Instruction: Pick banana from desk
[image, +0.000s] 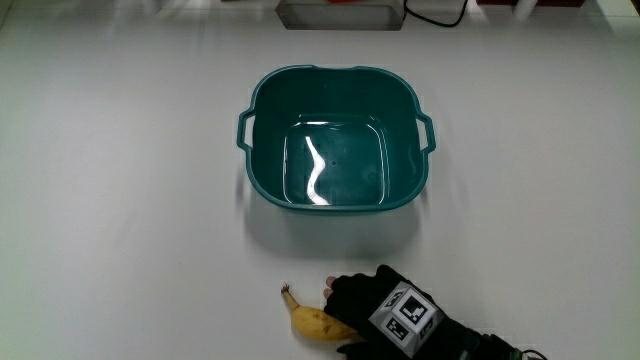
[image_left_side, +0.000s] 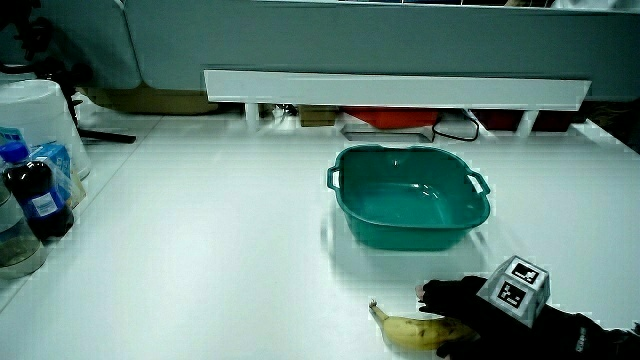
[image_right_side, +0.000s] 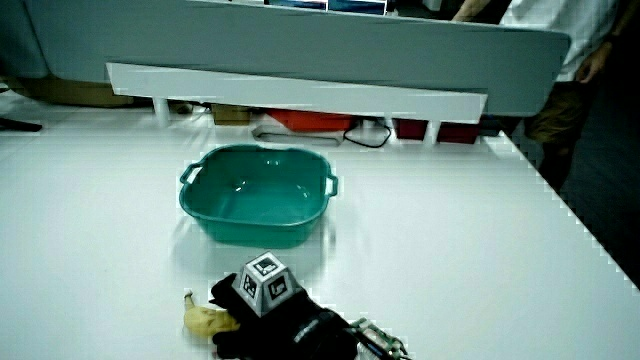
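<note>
Item: banana (image: 312, 321). Lies flat on the white table (image: 120, 200), nearer to me than the teal basin (image: 335, 140) and well apart from it. Yellow, gently curved, with some brown flecking and a dark stem tip pointing away from my hand (image: 375, 305).

Grip: my fingers are curled round the thick end of the fruit, which is not yet lifted; whether they fully close under it I cannot tell.

Handling, by my judgement: light, soft under a smooth skin, easily bruised. Best taken round the thick middle with even, modest pressure, never by the stem.

Basin: rigid glossy plastic, rounded-square, two small lug handles, nothing inside.

Table: matt, pale, smooth.

Glove: black fabric, patterned cube (image: 405, 315) on its back.

Bottles (image_left_side: 35, 200): at the table's edge in a side view
</note>
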